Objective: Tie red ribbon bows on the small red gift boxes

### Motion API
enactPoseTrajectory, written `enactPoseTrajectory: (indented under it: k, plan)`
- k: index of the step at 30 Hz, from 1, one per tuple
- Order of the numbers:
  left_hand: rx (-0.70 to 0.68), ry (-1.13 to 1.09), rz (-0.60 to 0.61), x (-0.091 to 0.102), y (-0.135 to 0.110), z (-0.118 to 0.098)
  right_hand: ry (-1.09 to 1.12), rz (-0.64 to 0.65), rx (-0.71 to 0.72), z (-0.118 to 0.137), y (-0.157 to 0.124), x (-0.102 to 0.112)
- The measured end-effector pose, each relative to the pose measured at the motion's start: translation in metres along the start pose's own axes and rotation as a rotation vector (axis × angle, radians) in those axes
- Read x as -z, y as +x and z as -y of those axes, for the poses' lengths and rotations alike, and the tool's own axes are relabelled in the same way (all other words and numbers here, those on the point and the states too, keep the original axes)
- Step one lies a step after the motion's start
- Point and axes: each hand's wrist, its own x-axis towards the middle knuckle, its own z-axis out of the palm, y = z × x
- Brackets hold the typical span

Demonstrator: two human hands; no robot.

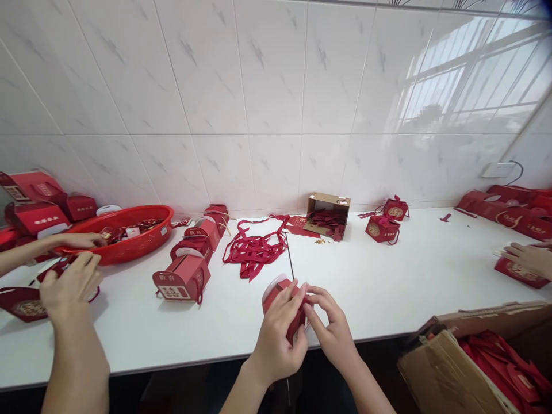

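Gripping the small red box (276, 294) between left hand (279, 336), wrapping it, and right hand (333, 329), pinching its side, over the tabletop (379, 287) edge just beneath, likely risking creasing the thin card through overtight squeezing.

the gift box (282, 299) is deep red with a white top edge. the ribbons (255, 248) match it, and the plastic basket (125, 230) is brighter red. table (388, 282) plain white, wall tiles (259, 86) white with grey veining, cardboard box (330, 202) brown.
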Motion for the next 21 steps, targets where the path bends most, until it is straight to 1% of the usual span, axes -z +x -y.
enactPoseTrajectory:
  k: [1,2,3,4,6,7,8,10,11,13,15,16,18,20,21]
  plan:
    - [-0.001,0.009,-0.019,0.002,0.002,-0.002,0.025,-0.013,-0.001,0.003,0.001,0.001]
    - [0.017,0.014,-0.064,0.002,0.003,-0.003,0.046,-0.025,-0.004,0.007,0.002,0.003]
    - [0.06,0.021,-0.141,0.001,0.004,-0.003,0.064,-0.035,-0.008,0.012,0.002,0.005]
    - [0.129,0.035,-0.244,-0.001,0.005,-0.001,0.081,-0.041,-0.011,0.017,0.001,0.008]
    - [0.321,0.073,-0.438,-0.007,0.007,0.007,0.112,-0.047,0.0,0.028,-0.002,0.014]
    - [0.424,0.088,-0.486,-0.01,0.008,0.012,0.127,-0.055,0.013,0.034,-0.005,0.017]
    - [0.52,0.088,-0.494,-0.012,0.009,0.017,0.143,-0.071,0.035,0.039,-0.008,0.021]
    - [0.669,0.034,-0.433,-0.016,0.01,0.026,0.196,-0.131,0.105,0.05,-0.017,0.027]
    - [0.72,-0.003,-0.396,-0.017,0.011,0.029,0.229,-0.173,0.155,0.055,-0.021,0.029]
    - [0.786,-0.05,-0.357,-0.018,0.012,0.031,0.295,-0.269,0.269,0.061,-0.028,0.033]
    - [0.819,-0.05,-0.352,-0.017,0.013,0.029,0.35,-0.366,0.341,0.062,-0.031,0.035]
    - [0.828,-0.038,-0.352,-0.017,0.013,0.028,0.377,-0.412,0.345,0.061,-0.032,0.035]
    - [0.842,-0.014,-0.349,-0.017,0.014,0.025,0.438,-0.489,0.292,0.056,-0.031,0.032]
    - [0.851,0.012,-0.343,-0.017,0.014,0.023,0.504,-0.518,0.177,0.049,-0.027,0.026]
    - [0.856,0.027,-0.34,-0.017,0.015,0.022,0.537,-0.513,0.111,0.045,-0.024,0.021]
